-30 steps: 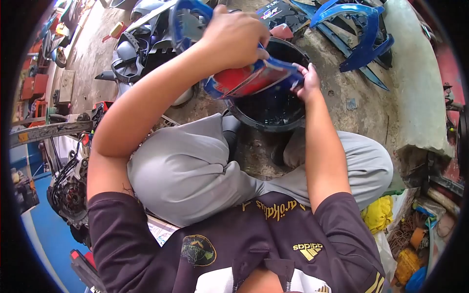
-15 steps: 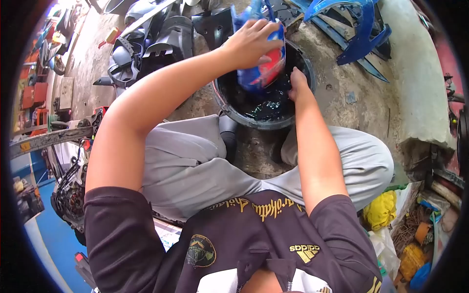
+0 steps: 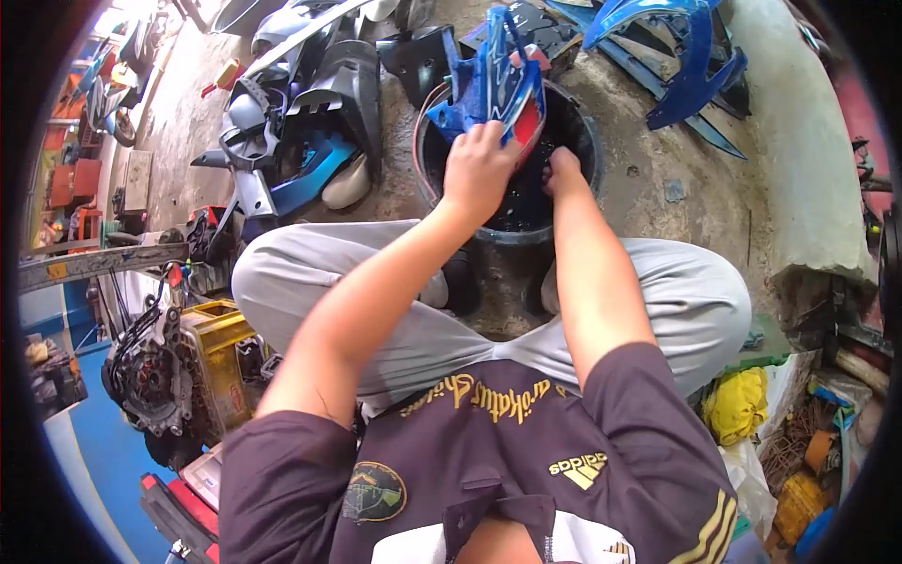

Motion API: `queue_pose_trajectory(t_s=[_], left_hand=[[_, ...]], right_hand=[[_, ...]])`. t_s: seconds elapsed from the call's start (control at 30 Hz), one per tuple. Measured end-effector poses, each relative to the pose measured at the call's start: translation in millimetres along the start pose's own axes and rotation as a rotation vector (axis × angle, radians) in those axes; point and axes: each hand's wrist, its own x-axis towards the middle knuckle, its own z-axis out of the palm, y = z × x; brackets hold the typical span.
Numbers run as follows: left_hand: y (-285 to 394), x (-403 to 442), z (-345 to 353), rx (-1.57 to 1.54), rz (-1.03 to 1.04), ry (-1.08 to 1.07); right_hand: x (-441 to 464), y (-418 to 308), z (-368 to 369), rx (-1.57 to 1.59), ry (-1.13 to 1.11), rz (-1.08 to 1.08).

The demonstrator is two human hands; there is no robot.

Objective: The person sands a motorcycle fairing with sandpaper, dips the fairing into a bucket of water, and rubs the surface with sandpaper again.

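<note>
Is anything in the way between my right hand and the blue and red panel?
Nothing visible: only the dark inside of the bucket shows between your right hand and the blue and red panel in your left hand.

Blue-and-red panel [image 3: 496,86] over black bucket [image 3: 519,237]

Workshop interior with stained, unevenly worn concrete floor [image 3: 672,155] extending across the center and far area. Left: a blue floor section [image 3: 103,423] edged by a pale stripe; above it, a scuffed metal beam [image 3: 103,265] projects inward, with stacked red boxes [image 3: 70,188] farther off. Right: a thick, pale ledge [image 3: 799,141] with a broken near end, backed by a reddish wall [image 3: 838,89]. Illumination is brightest at far left, where the floor appears washed out.
</note>
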Motion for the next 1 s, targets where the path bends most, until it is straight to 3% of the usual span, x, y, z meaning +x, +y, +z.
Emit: queue_pose_trajectory(t_s=[0.1, 0.23, 0.3, 0.43, 0.53, 0.6, 0.7, 0.73, 0.87, 0.93, 1.0], left_hand=[[-1, -11, 1, -0.168, -0.101, 0.048], [-5, -6, 2, -0.308, -0.097, 0.083], [-3, -10, 5, -0.364, -0.226, 0.164], [-9, -15, 21, -0.427, -0.322, 0.213], [-12, -12, 18, -0.572, -0.381, 0.195], [-15, -16, 25, -0.72, -0.514, 0.205], [-5, -20, 22, -0.919, -0.826, 0.205], [-7, -23, 31, -0.902, -0.809, 0.188], [-20, -25, 56, -0.854, -0.708, 0.175], [-22, -24, 53, -0.891, -0.708, 0.155], [-26, -22, 48, -0.843, -0.662, 0.108]], right_hand=[[43, 12, 2, -0.159, 0.08, 0.045], [50, 31, 4, 0.284, 0.014, 0.07], [46, 42, 3, 0.523, -0.068, 0.099], [10, 21, 5, 1.032, -0.57, 0.069], [-50, -18, 7, 0.55, -0.394, -0.232], [-101, -47, 1, 0.392, -0.266, -0.294], [-134, -71, -11, 0.326, -0.304, -0.331], [-139, -74, -13, 0.303, -0.327, -0.334], [-25, -22, -24, 0.33, -0.118, -0.118], [61, 20, -12, 0.329, 0.232, 0.076], [56, 42, 4, 0.451, 0.246, 0.147]])
